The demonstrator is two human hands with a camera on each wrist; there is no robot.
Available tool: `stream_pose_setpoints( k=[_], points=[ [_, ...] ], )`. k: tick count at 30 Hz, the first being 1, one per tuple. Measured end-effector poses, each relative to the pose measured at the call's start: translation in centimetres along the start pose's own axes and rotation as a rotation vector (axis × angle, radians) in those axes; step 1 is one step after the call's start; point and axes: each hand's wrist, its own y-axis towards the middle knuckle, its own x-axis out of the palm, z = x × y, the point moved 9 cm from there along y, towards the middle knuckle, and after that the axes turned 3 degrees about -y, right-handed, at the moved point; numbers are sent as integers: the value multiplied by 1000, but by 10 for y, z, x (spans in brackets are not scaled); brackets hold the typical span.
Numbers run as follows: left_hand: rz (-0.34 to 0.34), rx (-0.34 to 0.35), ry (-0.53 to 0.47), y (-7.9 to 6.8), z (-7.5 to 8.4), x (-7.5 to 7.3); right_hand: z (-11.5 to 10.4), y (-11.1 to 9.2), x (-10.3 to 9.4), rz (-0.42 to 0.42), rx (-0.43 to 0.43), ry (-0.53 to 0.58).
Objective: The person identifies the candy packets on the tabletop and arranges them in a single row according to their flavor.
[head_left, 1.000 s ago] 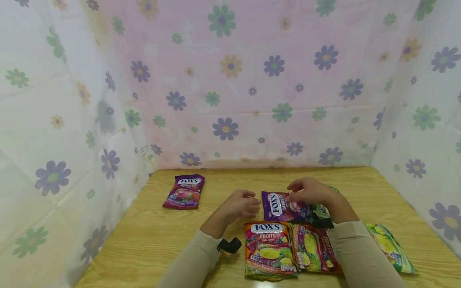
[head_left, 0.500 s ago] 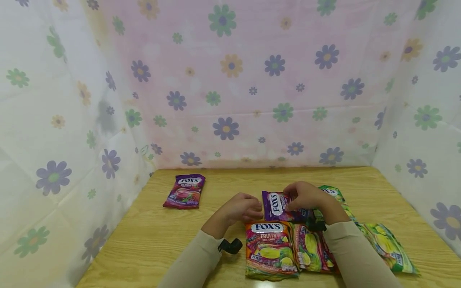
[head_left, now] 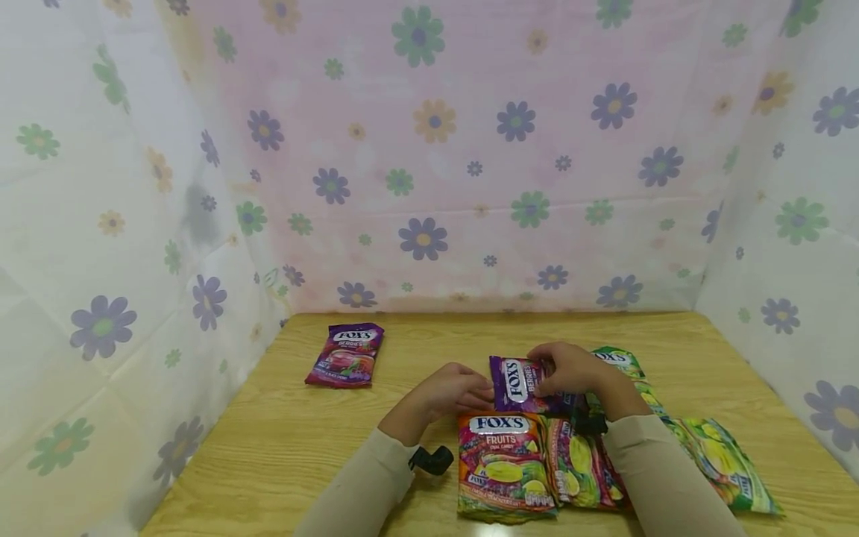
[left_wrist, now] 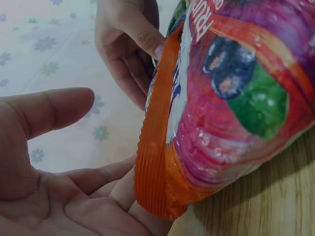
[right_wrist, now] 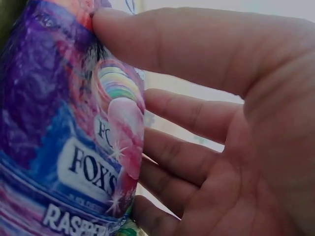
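Note:
A purple Fox's Berries candy bag [head_left: 515, 382] lies sideways, its top end toward the left. My right hand [head_left: 576, 373] grips it across the middle; in the right wrist view the thumb is on the printed face of the berries bag [right_wrist: 54, 98] and the other fingers are along its edge. By the bag's top end is my left hand [head_left: 450, 391], fingers extended, with the thumb standing apart in the left wrist view. An orange Fox's Fruits bag [head_left: 503, 466] lies just in front; its crimped end [left_wrist: 155, 162] overlaps the left fingers in the left wrist view.
Another Fruits bag [head_left: 580, 462] lies beside the orange one, partly under the right sleeve. Green Fox's bags lie to the right, one green bag [head_left: 721, 459] in front and one [head_left: 617, 360] behind. Another Berries bag [head_left: 345, 356] lies back left on the wooden table [head_left: 302, 455].
My right hand has come down onto the purple Berries bag and taken hold of it. The left hand has shifted slightly right and lower, toward the bag's end.

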Motion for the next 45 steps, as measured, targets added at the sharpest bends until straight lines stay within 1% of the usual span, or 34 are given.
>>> stream_pose_setpoints(
  k=[12, 17, 21, 26, 32, 37, 39, 42, 45],
  points=[
    [-31, 1, -39, 0, -1, 4, 4, 1, -5, 68, 5, -45],
    [-50, 12, -54, 1, 1, 7, 1, 0, -11, 128, -33, -53],
    [-63, 24, -68, 1, 3, 9, 1, -2, -18, 183, -41, -65],
    [-69, 29, -77, 3, 2, 10, 4, -1, -24, 231, -42, -75],
    [-47, 25, -48, 1, 2, 9, 5, 0, -28, 259, -38, -49],
    [-21, 20, -20, 0, 2, 6, 4, -1, -33, 285, -17, 7],
    [-12, 22, -14, 0, 1, 5, 3, -2, -35, 296, -22, 25],
    [-3, 27, -26, 1, -1, 3, -1, -3, -38, 315, -45, 41],
    [10, 28, -52, 3, -4, 0, -3, -4, -38, 316, -61, 86]
  ],
)
